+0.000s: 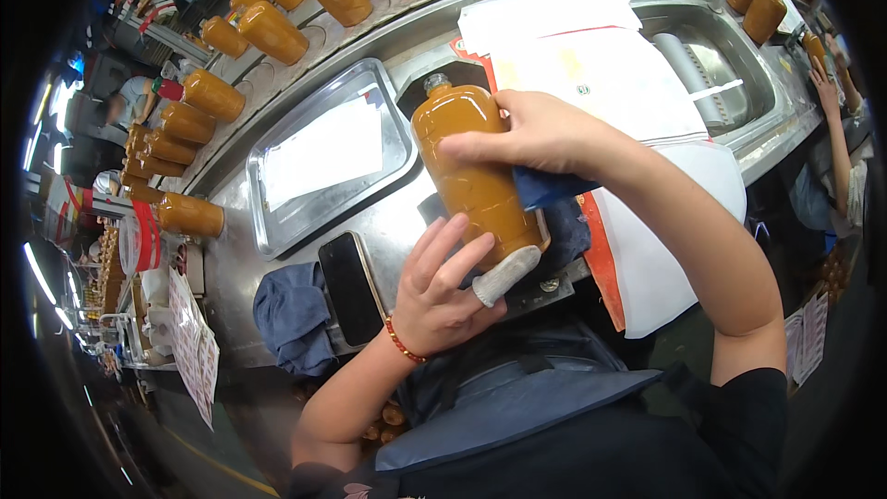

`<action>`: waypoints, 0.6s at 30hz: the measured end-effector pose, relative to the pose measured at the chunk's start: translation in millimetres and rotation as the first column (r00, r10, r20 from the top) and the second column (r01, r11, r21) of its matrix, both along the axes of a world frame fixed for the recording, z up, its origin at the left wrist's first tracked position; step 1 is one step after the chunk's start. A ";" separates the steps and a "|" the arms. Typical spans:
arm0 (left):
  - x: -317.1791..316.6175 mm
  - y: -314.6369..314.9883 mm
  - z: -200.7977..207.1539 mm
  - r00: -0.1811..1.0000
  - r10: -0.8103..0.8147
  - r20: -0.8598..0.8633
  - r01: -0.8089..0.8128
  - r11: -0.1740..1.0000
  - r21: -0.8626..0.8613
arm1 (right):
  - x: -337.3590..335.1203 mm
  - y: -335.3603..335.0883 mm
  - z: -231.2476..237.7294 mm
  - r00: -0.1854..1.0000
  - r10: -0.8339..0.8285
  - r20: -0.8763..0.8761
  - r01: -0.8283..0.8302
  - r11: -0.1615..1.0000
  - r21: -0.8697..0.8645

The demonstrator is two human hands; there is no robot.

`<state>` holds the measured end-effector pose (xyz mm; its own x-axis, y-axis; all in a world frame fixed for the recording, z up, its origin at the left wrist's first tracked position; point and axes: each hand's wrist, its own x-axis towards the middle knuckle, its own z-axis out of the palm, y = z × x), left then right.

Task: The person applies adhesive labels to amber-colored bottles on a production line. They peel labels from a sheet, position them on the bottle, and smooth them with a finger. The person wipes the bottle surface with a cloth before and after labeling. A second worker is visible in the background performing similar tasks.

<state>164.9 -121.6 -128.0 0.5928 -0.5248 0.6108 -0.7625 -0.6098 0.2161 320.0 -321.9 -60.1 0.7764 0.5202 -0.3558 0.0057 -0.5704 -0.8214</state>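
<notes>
A glossy amber-brown bottle (476, 187) with a clear knobbed top leans tilted in front of me, held between both hands. My right hand (531, 134) wraps round its upper side, the thumb lying across the front. Under that palm a dark blue cloth (545, 189) shows. My left hand (443, 282) supports the bottle's lower end; a whitish cover (506, 275) sits on one of its fingers, against the base. A red beaded bracelet (405, 340) circles the left wrist.
Left of the bottle lie a metal tray (263, 236) holding white sheets, a black phone (351, 286) and a crumpled blue cloth (291, 314). White paper (591, 65) covers part of a steel sink (753, 60). Similar bottles (273, 32) line a curved conveyor (319, 60). Another person's hand (820, 81) shows far right.
</notes>
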 end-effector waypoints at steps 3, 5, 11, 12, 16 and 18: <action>-11.5 1.2 -12.5 0.998 0.041 -0.037 -0.043 0.997 -0.057 | 0.7 -24.7 -14.6 0.987 0.011 -0.163 0.044 0.943 0.331; -21.5 4.7 -19.1 0.993 0.094 -0.068 -0.098 0.993 -0.059 | 1.5 -23.4 -31.0 0.973 0.022 -0.229 0.075 0.912 0.404; -12.8 -10.4 -0.4 0.992 0.073 -0.105 -0.080 0.995 -0.057 | -1.4 -14.4 -13.7 0.994 0.002 -0.106 0.028 0.961 0.275; -7.9 -14.8 0.3 0.990 0.088 -0.109 -0.097 0.992 -0.083 | -4.5 -10.5 -7.8 0.999 -0.024 -0.043 0.032 0.983 0.182; 7.8 -26.2 -1.0 0.987 0.129 -0.091 -0.139 0.984 -0.115 | -8.1 -0.4 9.0 0.989 -0.021 0.145 0.040 0.991 -0.128; 6.8 -22.9 -7.4 0.986 0.119 -0.117 -0.131 0.986 -0.106 | -3.7 -11.7 -5.0 0.997 -0.066 0.038 0.062 0.995 0.084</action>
<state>171.7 -144.5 -135.4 0.7159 -0.3735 0.5899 -0.6498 -0.6655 0.3672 316.3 -333.6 -65.1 0.8219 0.4952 -0.2814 0.0054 -0.5008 -0.8656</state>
